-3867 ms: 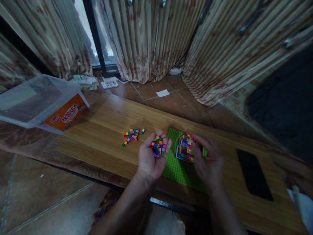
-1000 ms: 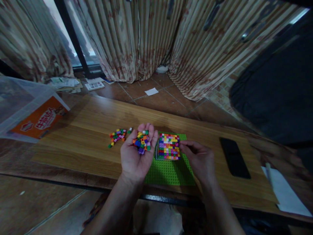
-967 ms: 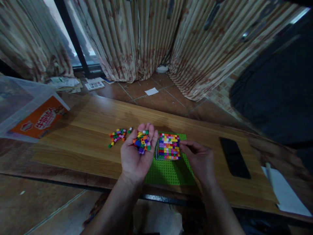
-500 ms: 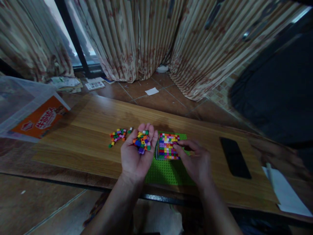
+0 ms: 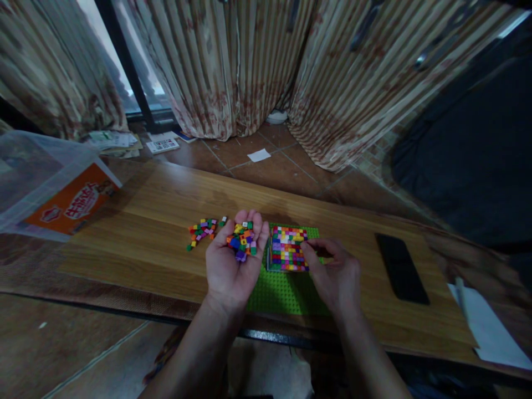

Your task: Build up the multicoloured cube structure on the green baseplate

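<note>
My left hand [image 5: 228, 269] is palm up and slightly cupped, with a small heap of colourful toy bricks [image 5: 243, 242] resting in it. To its right, a block built of many small coloured bricks [image 5: 286, 249] stands on a green studded baseplate [image 5: 286, 296]. At the right edge of this block is my right hand [image 5: 334, 271], thumb and forefinger pinched together. Whether a brick sits between those fingertips is too small to see. Left of my left hand, a scatter of loose bricks [image 5: 203, 228] lies on the wooden table [image 5: 145, 221].
A black phone [image 5: 401, 267] lies to the right on the table, with white paper [image 5: 490, 327] and a pen beyond it. On the far left stands a clear plastic box [image 5: 45, 177] with an orange label. Long curtains [image 5: 233, 66] hang behind the table.
My right hand has shifted slightly right, its pinched fingertips moving from over the block's top toward its right edge. My left hand stays almost still with the bricks in it.
</note>
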`<state>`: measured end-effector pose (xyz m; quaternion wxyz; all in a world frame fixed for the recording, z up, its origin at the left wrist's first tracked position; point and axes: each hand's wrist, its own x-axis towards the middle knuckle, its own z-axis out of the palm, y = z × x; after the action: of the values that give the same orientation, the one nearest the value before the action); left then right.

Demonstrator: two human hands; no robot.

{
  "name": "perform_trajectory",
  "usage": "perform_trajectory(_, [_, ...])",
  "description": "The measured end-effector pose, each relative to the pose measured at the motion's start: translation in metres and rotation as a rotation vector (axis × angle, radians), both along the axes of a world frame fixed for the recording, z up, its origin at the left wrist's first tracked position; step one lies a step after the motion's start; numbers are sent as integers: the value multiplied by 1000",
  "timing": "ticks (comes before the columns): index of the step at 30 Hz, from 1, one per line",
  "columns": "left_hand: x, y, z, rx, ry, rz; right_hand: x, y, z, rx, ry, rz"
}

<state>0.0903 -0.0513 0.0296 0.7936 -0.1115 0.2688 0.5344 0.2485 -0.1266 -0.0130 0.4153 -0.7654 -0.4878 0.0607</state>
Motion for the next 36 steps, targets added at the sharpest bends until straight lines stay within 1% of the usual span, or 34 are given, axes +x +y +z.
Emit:
perform_trajectory(4, [-1,0,-1,12,-3,-2,7,-1,-3,-56,155,-54])
perform_trajectory(7, [-1,1,-2,21,-13,-3,7,1,-4,-72,308,-32])
perform_trajectory(11, [-1,2,-3,28,-22,-4,6,3,-3,-22,479,-31])
perform_trajectory(14, [-1,2,-3,31,-23,-2,10,3,-2,39,562,-40])
perform_trajectory(17, [-2,1,-4,30,-24,-7,16,1,-1,73,573,-49])
perform_trajectory(20, [-3,1,-4,26,-23,-8,21,-1,-1,68,574,-60])
perform_trajectory(24, [-1,2,-3,28,-19,-8,19,-3,-3,18,535,-11])
perform_trajectory(27, [-1,2,-3,18,-13,-5,15,-4,-7,12,465,23])
perform_trajectory(32, [-1,2,-4,15,-15,-6,13,-2,-12,62,337,40])
perform_trajectory(36, [-1,1,-3,11,-18,-10,13,1,-11,108,344,75])
